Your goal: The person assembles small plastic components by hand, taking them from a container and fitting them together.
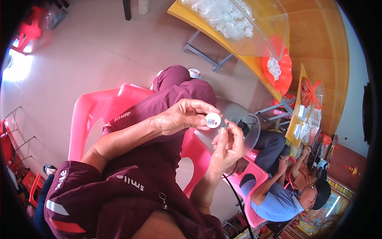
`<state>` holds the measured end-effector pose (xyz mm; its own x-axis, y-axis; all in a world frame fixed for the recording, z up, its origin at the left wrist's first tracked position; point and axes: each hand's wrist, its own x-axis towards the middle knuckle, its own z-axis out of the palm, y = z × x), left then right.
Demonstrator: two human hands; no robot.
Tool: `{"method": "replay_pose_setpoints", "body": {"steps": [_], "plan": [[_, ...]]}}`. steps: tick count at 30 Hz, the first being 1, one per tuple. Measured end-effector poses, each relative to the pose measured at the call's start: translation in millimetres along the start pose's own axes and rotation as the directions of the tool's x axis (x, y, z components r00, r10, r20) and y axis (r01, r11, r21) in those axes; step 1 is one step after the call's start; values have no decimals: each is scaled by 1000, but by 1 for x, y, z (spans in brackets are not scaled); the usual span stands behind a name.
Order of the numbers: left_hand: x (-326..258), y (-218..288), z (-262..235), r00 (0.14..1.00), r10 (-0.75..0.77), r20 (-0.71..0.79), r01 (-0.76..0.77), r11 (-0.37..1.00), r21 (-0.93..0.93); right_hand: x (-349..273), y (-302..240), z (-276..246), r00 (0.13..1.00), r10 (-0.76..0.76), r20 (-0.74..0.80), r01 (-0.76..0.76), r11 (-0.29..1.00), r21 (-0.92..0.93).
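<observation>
Maroon fabric top [115, 211], foreground; left hand [179, 118], fingers clamped on the edge of a round white disc [213, 116], presumably leaving its face clear; right hand [228, 148] just beside, fingertips near together, any grip indeterminable.

A small, round white disc [213, 120], with a grey patch and a small reddish-brown spot on its face, is pinched along its left edge by the left fingers [199, 120]. Its face is turned up toward the head, and it is raised above the lap, just left of the right fingers [238, 137].
</observation>
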<state>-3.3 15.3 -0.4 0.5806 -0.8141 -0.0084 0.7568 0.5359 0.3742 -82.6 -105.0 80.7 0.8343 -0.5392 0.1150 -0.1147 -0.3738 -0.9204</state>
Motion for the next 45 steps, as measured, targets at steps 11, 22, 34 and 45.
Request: {"method": "replay_pose_setpoints", "body": {"steps": [11,22,34,45], "plan": [[15,-15,31,996,84,37,-86,995,48,4,0,-16,994,-64,-84,67,997,36],[10,-8,44,989,138,50,-145,976,161,4,-3,-20,998,-26,-56,39,965,261],[5,-11,35,994,81,-67,-68,983,169,7,5,-12,994,107,-24,-93,935,343],[11,-21,26,989,101,-109,-83,984,158,12,24,-16,988,150,41,-152,876,458]]}}
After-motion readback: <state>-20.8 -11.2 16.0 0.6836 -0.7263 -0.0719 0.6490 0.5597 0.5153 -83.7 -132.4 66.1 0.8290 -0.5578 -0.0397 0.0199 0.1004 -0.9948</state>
